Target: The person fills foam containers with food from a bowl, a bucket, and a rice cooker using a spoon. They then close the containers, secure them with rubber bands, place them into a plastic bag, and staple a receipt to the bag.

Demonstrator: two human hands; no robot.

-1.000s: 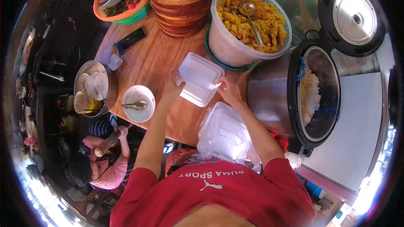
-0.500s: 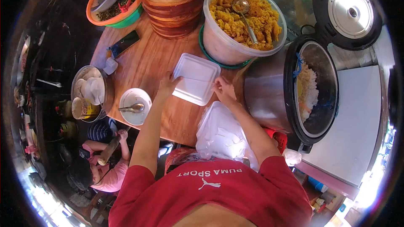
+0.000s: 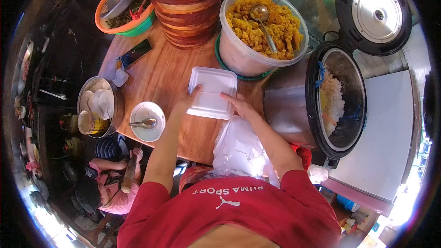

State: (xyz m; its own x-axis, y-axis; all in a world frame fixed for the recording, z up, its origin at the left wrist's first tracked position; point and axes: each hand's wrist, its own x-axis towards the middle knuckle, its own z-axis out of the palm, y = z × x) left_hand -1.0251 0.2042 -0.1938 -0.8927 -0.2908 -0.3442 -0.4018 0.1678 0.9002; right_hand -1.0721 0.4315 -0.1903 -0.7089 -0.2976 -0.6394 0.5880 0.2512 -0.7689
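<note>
A white foam takeaway box [image 3: 212, 85], seen from above with a line across its top, is between my hands over the wooden table. My left hand [image 3: 189, 100] grips its left edge, the thumb lying on top. On the near right side my right hand [image 3: 239, 104] holds it, thumb pressed on the top and the other fingers partly hidden. Below my right forearm lies a white plastic bag [image 3: 239, 149] with white things in it. Left of my left forearm stands a white bowl [image 3: 154, 131] with a metal spoon [image 3: 148, 122] inside.
A clear tub [image 3: 243, 50] of yellow fried food and a rice cooker [image 3: 287, 105] with its lid up stand to the right. Stacked wooden bowls [image 3: 186, 9], a colander [image 3: 103, 23] and a phone [image 3: 136, 53] are behind. Below left, a person [image 3: 121, 197] grips a wooden piece.
My right hand has gone from fingers curled at the box's right edge to gripping its near right side, thumb on top. The person at lower left has shifted the wooden piece.
</note>
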